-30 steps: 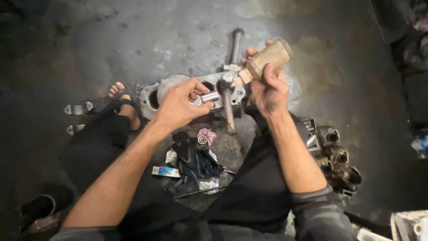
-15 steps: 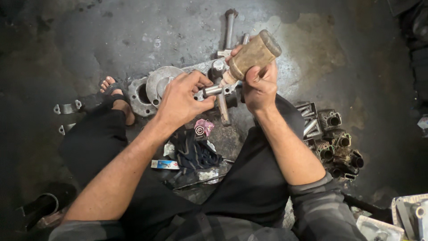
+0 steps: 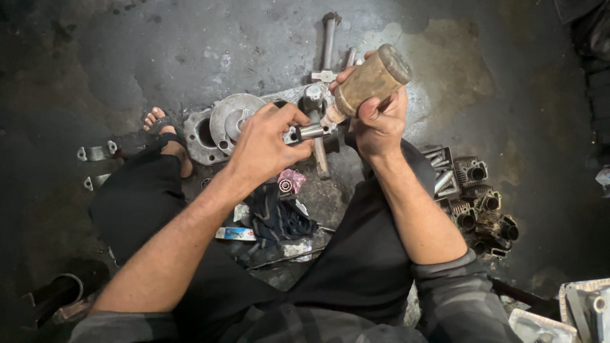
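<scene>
My left hand (image 3: 267, 143) pinches a short shiny metal cylinder (image 3: 311, 132) and holds it level over the floor. My right hand (image 3: 378, 124) grips a tool by its thick, worn wooden handle (image 3: 372, 79); the handle's narrow end points down at the cylinder's right end. Just behind the hands lies a grey metal engine cover (image 3: 232, 117) with round openings, and a long metal shaft (image 3: 328, 44) lies farther back on the floor.
Several dirty engine cylinders (image 3: 480, 203) are piled at my right knee. A dark rag (image 3: 276, 219), a small bearing (image 3: 286, 185) and a flat tube (image 3: 235, 234) lie between my legs. Two metal brackets (image 3: 96, 152) sit left of my sandalled foot (image 3: 162, 127).
Both hands with the cylinder and the wooden-handled tool have stayed together; the handle has tipped slightly and the view has shifted, so the parts appear lower in the picture.
</scene>
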The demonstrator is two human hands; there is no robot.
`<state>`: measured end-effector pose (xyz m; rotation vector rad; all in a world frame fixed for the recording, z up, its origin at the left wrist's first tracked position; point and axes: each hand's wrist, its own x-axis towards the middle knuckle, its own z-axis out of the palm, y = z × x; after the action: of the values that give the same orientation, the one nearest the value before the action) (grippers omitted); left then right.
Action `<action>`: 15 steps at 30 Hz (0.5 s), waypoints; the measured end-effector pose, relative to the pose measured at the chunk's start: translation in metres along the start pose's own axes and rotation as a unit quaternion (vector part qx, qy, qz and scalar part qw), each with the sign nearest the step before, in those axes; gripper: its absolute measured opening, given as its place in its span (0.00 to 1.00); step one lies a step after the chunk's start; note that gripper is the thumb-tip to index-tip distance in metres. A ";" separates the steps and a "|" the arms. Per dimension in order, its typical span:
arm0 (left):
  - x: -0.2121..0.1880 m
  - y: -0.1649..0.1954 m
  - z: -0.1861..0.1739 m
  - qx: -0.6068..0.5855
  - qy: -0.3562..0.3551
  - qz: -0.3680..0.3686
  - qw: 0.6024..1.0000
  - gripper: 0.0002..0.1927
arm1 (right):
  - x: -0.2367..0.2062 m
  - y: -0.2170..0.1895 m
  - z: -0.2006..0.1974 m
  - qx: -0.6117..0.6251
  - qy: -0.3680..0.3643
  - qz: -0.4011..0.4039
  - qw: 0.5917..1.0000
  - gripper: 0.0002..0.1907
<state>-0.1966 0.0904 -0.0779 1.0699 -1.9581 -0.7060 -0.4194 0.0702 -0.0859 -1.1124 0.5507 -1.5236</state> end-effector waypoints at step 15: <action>-0.009 -0.005 0.016 -0.092 -0.053 -0.213 0.971 0.18 | -0.015 0.002 -0.003 -0.081 -0.012 -0.022 0.996 0.48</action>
<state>-0.2047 0.0972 -0.0936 1.3754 -1.7203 -1.1743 -0.4218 0.0835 -0.0939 -1.2716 0.6459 -1.5219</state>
